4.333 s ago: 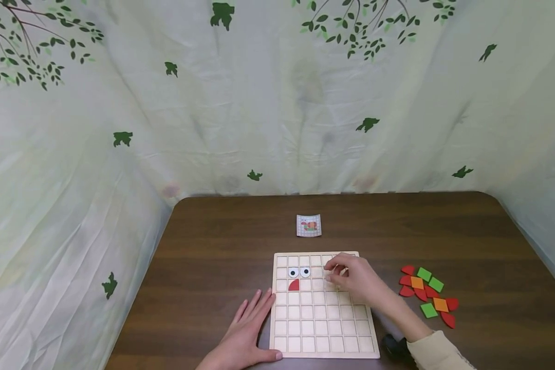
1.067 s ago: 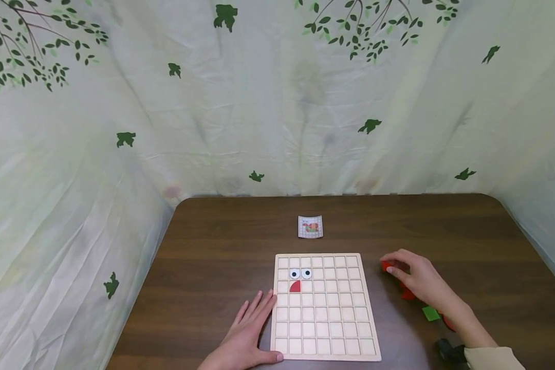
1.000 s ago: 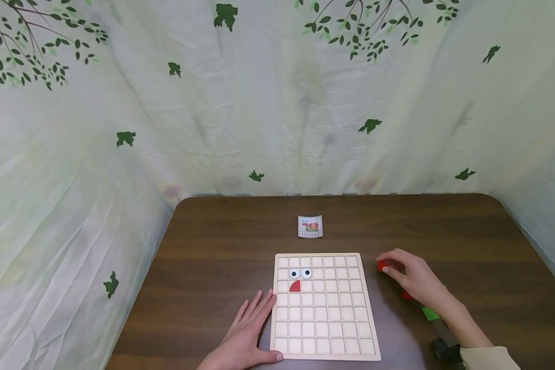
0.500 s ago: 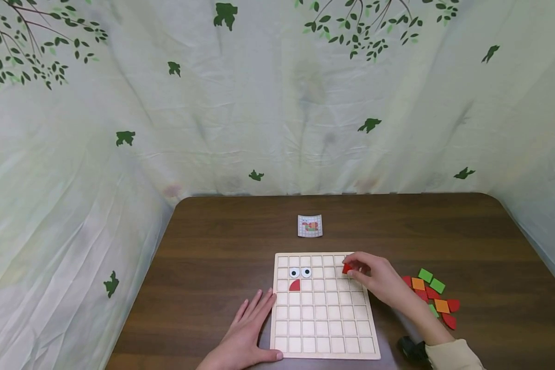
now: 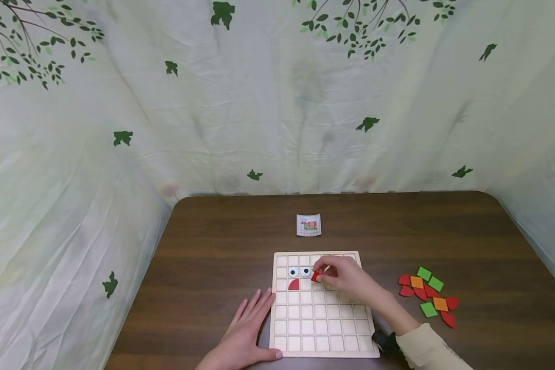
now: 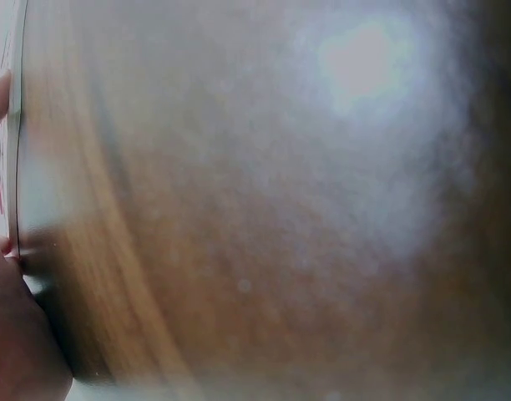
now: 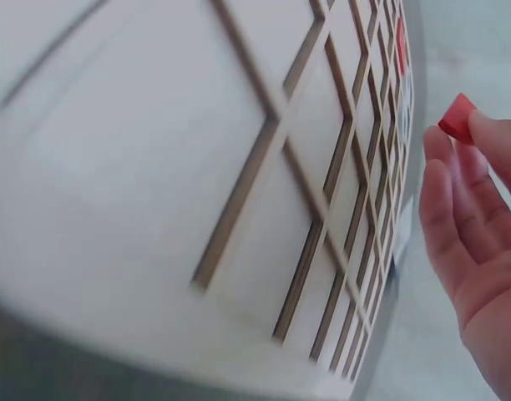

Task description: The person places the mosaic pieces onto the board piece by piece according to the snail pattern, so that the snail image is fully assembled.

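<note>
A pale wooden grid board [image 5: 324, 339] lies on the table in the head view. Two round eye pieces [image 5: 299, 271] sit in its second row, and a red quarter-circle piece [image 5: 294, 284] lies under the left one. Between thumb and fingertips my right hand [image 5: 344, 272] pinches a red piece [image 5: 315, 277], held over the board just right of the eyes. The right wrist view shows this red piece [image 7: 458, 118] at the fingertips, partly covered by the thumb. My left hand [image 5: 245, 329] rests with spread, straight fingers along the board's left edge.
Several loose red, orange [image 5: 441, 304] and green [image 5: 428, 310] pieces lie on the table [image 5: 213, 236] right of the board. A small printed picture card [image 5: 308, 225] lies behind it. A leaf-patterned curtain [image 5: 277, 103] hangs beyond the table's back edge.
My right hand has lifted a red piece from the loose pieces on the right and carried it left over the board, close to the eye pieces. My left hand has stayed in place.
</note>
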A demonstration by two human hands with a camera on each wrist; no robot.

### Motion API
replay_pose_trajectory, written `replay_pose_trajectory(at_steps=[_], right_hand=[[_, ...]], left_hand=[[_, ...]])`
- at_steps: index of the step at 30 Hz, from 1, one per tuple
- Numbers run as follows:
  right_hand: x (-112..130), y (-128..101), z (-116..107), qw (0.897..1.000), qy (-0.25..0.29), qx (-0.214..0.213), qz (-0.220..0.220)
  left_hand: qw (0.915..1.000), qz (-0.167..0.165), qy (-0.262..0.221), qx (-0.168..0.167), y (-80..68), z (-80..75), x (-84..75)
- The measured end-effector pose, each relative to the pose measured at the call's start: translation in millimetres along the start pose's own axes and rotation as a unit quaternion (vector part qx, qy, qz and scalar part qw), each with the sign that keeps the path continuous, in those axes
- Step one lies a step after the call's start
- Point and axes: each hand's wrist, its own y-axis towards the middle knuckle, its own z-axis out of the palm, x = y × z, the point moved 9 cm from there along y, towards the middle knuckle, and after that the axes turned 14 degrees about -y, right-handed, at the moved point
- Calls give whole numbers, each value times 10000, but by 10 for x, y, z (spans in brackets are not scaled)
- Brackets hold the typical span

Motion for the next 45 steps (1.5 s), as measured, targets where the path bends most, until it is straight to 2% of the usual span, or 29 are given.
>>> replay_pose_trajectory(at_steps=[8,14,24,34,39,45], right_hand=[[62,138,195,9994,-157,273,139],[66,182,312,9978,-547,347,165],[127,188,312,9953,-931,159,209],[163,177,305,9909,-1328,-202,-38],[159,167,319,9920,-1248,-50,-170],[111,90,287,9967,-767,257,-115]], left_hand=[[9999,113,19,-109,-4,-10,-2],[9999,72,84,-46,-16,9,5],[9999,-116,-6,43,-6,15,27],[10000,47,60,-57,11,0,-6],[10000,-28,34,-1,15,2,0],[9999,-133,-8,43,8,13,19]])
